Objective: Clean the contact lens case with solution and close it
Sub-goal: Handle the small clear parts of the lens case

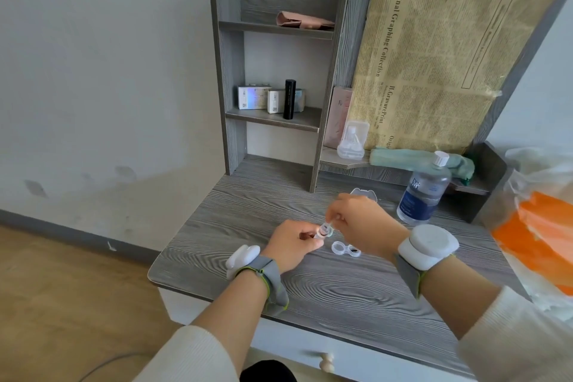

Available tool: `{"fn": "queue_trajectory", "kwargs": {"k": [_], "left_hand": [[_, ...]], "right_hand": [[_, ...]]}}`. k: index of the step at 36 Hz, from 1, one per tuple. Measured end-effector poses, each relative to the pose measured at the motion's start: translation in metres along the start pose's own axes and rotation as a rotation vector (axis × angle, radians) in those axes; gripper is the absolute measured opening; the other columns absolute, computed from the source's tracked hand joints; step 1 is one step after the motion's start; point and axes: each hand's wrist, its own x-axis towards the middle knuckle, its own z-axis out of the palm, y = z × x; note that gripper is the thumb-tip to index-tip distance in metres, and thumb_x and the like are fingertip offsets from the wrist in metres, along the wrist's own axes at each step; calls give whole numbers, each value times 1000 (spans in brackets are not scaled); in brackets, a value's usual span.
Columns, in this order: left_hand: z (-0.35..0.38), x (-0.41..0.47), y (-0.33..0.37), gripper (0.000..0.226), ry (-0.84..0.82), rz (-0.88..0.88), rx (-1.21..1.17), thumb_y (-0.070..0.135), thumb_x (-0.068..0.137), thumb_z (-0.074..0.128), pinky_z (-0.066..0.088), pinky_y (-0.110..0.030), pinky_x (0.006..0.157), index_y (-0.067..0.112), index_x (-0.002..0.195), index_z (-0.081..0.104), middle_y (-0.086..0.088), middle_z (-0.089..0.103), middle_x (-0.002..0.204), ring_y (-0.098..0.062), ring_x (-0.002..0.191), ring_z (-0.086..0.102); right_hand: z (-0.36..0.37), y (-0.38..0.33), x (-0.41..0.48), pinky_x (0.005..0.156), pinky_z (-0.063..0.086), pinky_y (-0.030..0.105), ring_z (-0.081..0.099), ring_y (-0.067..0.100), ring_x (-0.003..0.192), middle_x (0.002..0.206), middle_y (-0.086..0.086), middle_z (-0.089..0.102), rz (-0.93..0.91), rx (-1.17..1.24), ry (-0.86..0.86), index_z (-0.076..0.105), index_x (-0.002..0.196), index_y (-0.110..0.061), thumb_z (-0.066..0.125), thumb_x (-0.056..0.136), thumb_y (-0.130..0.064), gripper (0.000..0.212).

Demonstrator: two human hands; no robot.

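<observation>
1. Left hand (291,248): fingers curled round a small clear vial (324,230), which is held tilted just above the counter (248,220).
2. Right hand (362,223): fingertips pinch a thin tool (332,222) with its tip at the vial's mouth. Too small to tell what kind of tool it is.
3. Both wrists carry a white device on a grey strap; cream sleeves are pushed up the forearms.
4. Contact lens case (345,250): clear, with two wells, lying flat on the counter just below the hands. It is open, and the right well shows something dark inside.
5. A white rounded piece (364,193) lies on the counter behind the right hand, partly hidden by it.
6. Solution bottle (421,195): stands to the right, white cap on, dark blue label.
7. Behind the bottle, a green cloth (403,156) lies on a low ledge, with a clear plastic pack (353,141) leaning beside it.
8. Grey shelf unit (229,71) at the back: small boxes (254,97) and an upright black tube (290,99).
9. A newsprint sheet (449,56) covers the back panel.
10. A plastic bag (539,226) with orange contents sits at the far right.
</observation>
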Motion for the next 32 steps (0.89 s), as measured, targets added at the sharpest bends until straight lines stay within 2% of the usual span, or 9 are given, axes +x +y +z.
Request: {"fn": "queue_trajectory", "kwargs": {"k": [6, 9, 12, 14, 19, 22, 26, 30, 32], "left_hand": [[-2, 0, 1, 19, -15, 13, 28, 13, 86, 65, 33, -15, 63, 12, 104, 72, 17, 46, 58, 5, 53, 43], [-3, 0, 2, 19, -18, 19, 13, 13, 86, 64, 34, -19, 66, 13, 104, 72, 14, 47, 61, 1, 58, 40], [-3, 0, 1, 10, -13, 18, 13, 12, 86, 64, 32, -18, 62, 6, 91, 71, 12, 43, 56, -1, 56, 37], [-3, 0, 0, 15, -5, 11, 15, 11, 85, 65, 28, -13, 58, -4, 84, 64, 13, 40, 48, 0, 50, 36], [-2, 1, 0, 17, -19, -1, 6, 12, 86, 65, 34, -18, 68, 5, 100, 71, 15, 48, 61, 3, 59, 41], [-2, 0, 0, 19, -7, -13, -18, 12, 85, 66, 35, -20, 72, 5, 102, 71, 15, 51, 63, 5, 59, 43], [-1, 0, 0, 22, 6, -17, -28, 12, 85, 67, 37, -20, 75, 9, 106, 72, -10, 64, 76, 5, 66, 45], [-1, 0, 0, 18, 0, -25, -28, 11, 85, 67, 36, -19, 71, 9, 103, 72, 12, 51, 64, 2, 63, 44], [-1, 0, 0, 21, -7, -28, -29, 12, 85, 66, 37, -19, 73, 10, 106, 72, 10, 54, 68, -2, 67, 46]], "right_hand": [[2, -2, 1, 86, 47, 35, 58, 22, 100, 109, 1, 62, -43, -43, 1, 68, 106, -20, 50, 91, -13, 25], [3, -2, 1, 85, 47, 35, 58, 22, 100, 108, 0, 62, -44, -65, 6, 68, 107, -21, 48, 91, -12, 27], [3, -1, 1, 87, 47, 35, 59, 21, 102, 110, 0, 61, -50, -87, -15, 66, 109, -21, 48, 90, -9, 29], [1, 0, 1, 88, 47, 35, 58, 20, 102, 111, 0, 60, -51, -97, -25, 66, 109, -21, 47, 90, -8, 29], [-3, -1, 0, 91, 47, 36, 58, 21, 104, 114, 1, 59, -54, -106, -36, 65, 110, -19, 47, 91, -8, 29], [-5, -2, 0, 91, 46, 35, 57, 21, 104, 114, 1, 59, -51, -109, -35, 64, 110, -19, 47, 91, -8, 28], [-7, -2, -1, 91, 45, 35, 56, 22, 104, 113, 3, 59, -40, -107, -33, 64, 110, -18, 45, 94, -12, 25], [-9, -3, -3, 89, 45, 35, 56, 22, 101, 112, 4, 57, -41, -101, -25, 63, 108, -16, 41, 95, -14, 26], [-9, -3, -2, 89, 45, 36, 55, 22, 101, 112, 4, 57, -45, -105, -20, 63, 108, -15, 39, 96, -14, 26]]}}
